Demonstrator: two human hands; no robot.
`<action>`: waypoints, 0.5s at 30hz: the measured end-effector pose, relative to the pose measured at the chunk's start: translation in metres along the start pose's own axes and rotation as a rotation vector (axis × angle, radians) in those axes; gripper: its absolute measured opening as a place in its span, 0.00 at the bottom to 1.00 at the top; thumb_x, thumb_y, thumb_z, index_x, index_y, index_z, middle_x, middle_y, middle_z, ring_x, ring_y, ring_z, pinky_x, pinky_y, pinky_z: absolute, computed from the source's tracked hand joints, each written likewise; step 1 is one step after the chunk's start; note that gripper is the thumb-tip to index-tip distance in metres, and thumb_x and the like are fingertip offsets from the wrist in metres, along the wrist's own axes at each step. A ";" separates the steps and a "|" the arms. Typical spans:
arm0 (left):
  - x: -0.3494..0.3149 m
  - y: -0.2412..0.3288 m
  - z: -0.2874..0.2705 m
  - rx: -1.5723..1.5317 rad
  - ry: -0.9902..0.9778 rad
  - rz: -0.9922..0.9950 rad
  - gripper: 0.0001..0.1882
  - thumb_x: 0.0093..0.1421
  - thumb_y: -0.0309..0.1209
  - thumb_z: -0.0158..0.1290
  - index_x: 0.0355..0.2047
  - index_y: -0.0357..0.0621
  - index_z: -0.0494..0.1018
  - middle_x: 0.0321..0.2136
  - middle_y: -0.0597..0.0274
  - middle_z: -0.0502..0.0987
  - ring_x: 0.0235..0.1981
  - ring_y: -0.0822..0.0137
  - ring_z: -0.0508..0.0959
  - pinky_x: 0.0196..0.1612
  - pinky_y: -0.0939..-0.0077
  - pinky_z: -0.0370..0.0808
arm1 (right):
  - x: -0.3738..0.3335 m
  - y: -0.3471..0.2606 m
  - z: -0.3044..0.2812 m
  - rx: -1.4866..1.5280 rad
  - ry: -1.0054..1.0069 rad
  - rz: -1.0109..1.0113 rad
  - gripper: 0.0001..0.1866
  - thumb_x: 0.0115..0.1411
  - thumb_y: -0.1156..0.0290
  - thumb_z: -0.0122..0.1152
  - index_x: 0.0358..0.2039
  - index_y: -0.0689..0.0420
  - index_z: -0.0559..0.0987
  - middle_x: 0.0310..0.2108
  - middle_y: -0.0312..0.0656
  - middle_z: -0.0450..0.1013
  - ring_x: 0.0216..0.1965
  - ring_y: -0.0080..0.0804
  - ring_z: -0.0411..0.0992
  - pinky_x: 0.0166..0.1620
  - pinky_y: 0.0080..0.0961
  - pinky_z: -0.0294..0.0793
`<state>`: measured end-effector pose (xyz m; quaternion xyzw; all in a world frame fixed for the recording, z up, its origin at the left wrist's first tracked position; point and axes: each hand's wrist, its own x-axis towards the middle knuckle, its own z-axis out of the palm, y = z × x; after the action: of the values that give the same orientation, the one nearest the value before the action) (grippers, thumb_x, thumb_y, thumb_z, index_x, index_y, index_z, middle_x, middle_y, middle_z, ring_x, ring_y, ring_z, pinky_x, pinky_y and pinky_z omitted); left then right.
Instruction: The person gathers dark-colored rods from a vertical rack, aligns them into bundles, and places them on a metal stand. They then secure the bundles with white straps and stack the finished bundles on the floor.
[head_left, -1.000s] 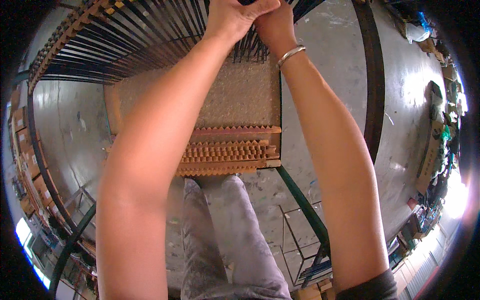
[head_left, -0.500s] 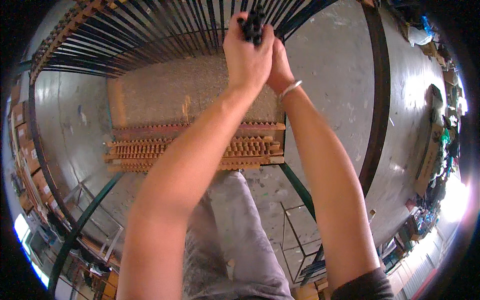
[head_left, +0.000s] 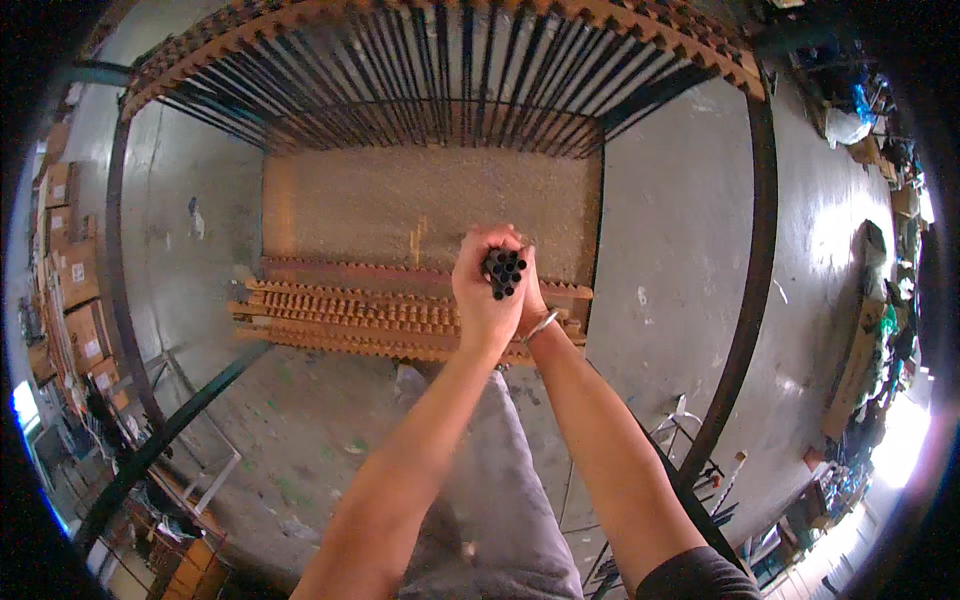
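Note:
A bundle of thin black tubes (head_left: 503,272) stands nearly end-on to me, its hollow ends facing up. My left hand (head_left: 478,312) is wrapped round its left side. Against the other side, my right hand (head_left: 534,290) is closed too, its fingers partly hidden behind the bundle and the left hand; a light bracelet circles that wrist. Below the hands lie notched wooden strips (head_left: 350,308), side by side along the near edge of a brown board (head_left: 350,200). Past the board, many more black tubes (head_left: 440,75) stand in a row in a rack.
A notched wooden rail (head_left: 330,15) runs along the top of the rack, with dark metal posts (head_left: 765,230) at its sides. Cardboard boxes (head_left: 85,270) line the left wall. Bags and mixed goods (head_left: 870,250) pile up at the far right. A metal frame (head_left: 215,470) stands on the floor at left.
Both hands have come down and nearer with the bundle, away from the standing tubes to above the board's near side. The view has shifted, showing more of the rack's top rail.

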<state>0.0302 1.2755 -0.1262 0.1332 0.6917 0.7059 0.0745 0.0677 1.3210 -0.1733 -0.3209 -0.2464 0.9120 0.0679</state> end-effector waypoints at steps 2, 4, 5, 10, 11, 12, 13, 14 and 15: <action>0.009 -0.001 -0.006 -0.175 0.019 -0.081 0.11 0.50 0.18 0.58 0.29 0.40 0.66 0.32 0.62 0.73 0.35 0.73 0.72 0.42 0.78 0.69 | 0.020 0.002 0.006 -0.198 0.001 -0.103 0.07 0.58 0.69 0.47 0.35 0.57 0.69 0.32 0.33 0.68 0.35 0.24 0.66 0.41 0.21 0.67; 0.018 0.003 -0.013 -0.355 0.050 -0.170 0.10 0.52 0.20 0.58 0.29 0.40 0.66 0.31 0.63 0.72 0.33 0.73 0.71 0.40 0.79 0.69 | 0.024 -0.004 0.004 -0.634 -0.120 -0.160 0.19 0.57 0.63 0.53 0.46 0.59 0.68 0.41 0.41 0.67 0.44 0.29 0.65 0.45 0.29 0.68; 0.021 0.011 -0.017 0.022 0.025 -0.114 0.08 0.55 0.22 0.55 0.29 0.39 0.65 0.29 0.65 0.70 0.31 0.74 0.69 0.38 0.81 0.68 | 0.030 -0.009 -0.023 -1.248 -0.144 -0.431 0.24 0.56 0.61 0.56 0.50 0.60 0.67 0.46 0.45 0.66 0.49 0.30 0.64 0.48 0.33 0.68; 0.028 0.026 -0.088 0.050 0.162 -0.201 0.07 0.59 0.27 0.52 0.32 0.42 0.65 0.28 0.67 0.68 0.31 0.75 0.66 0.36 0.81 0.66 | 0.045 -0.076 0.074 -1.061 0.052 -0.219 0.15 0.56 0.67 0.59 0.42 0.60 0.72 0.37 0.44 0.73 0.36 0.32 0.72 0.38 0.31 0.74; 0.024 0.032 -0.095 -0.047 0.205 -0.176 0.07 0.58 0.26 0.54 0.32 0.43 0.66 0.28 0.68 0.68 0.31 0.76 0.67 0.36 0.82 0.66 | 0.048 -0.093 0.097 -0.776 0.096 -0.236 0.13 0.58 0.66 0.57 0.40 0.59 0.72 0.34 0.43 0.73 0.33 0.33 0.73 0.38 0.29 0.75; 0.021 0.040 -0.104 -0.135 0.252 -0.150 0.07 0.57 0.26 0.55 0.31 0.44 0.66 0.28 0.69 0.68 0.32 0.77 0.67 0.35 0.82 0.66 | 0.058 -0.108 0.117 -0.498 0.040 -0.192 0.12 0.59 0.65 0.57 0.38 0.59 0.71 0.34 0.45 0.73 0.34 0.36 0.73 0.39 0.32 0.75; 0.015 0.056 -0.120 -0.164 0.283 -0.264 0.07 0.57 0.26 0.55 0.32 0.45 0.67 0.28 0.70 0.69 0.32 0.77 0.67 0.38 0.82 0.65 | 0.073 -0.120 0.134 -0.219 -0.015 -0.140 0.12 0.60 0.65 0.56 0.36 0.59 0.70 0.35 0.47 0.72 0.35 0.40 0.73 0.40 0.35 0.76; 0.011 0.066 -0.139 -0.066 0.291 -0.173 0.08 0.56 0.26 0.56 0.32 0.45 0.67 0.30 0.69 0.71 0.33 0.76 0.69 0.42 0.81 0.66 | 0.084 -0.128 0.155 -0.122 -0.030 -0.119 0.12 0.60 0.64 0.56 0.36 0.59 0.68 0.35 0.48 0.71 0.36 0.42 0.72 0.41 0.38 0.76; 0.008 0.077 -0.156 -0.096 0.325 -0.187 0.08 0.55 0.25 0.56 0.32 0.45 0.66 0.31 0.67 0.73 0.34 0.74 0.71 0.44 0.79 0.66 | 0.095 -0.132 0.173 -0.024 -0.039 -0.095 0.13 0.60 0.63 0.55 0.35 0.60 0.67 0.35 0.49 0.70 0.38 0.45 0.72 0.42 0.42 0.76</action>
<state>-0.0168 1.1265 -0.0498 -0.0509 0.6696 0.7402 0.0334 -0.1186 1.3929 -0.0444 -0.2917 -0.2736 0.9108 0.1027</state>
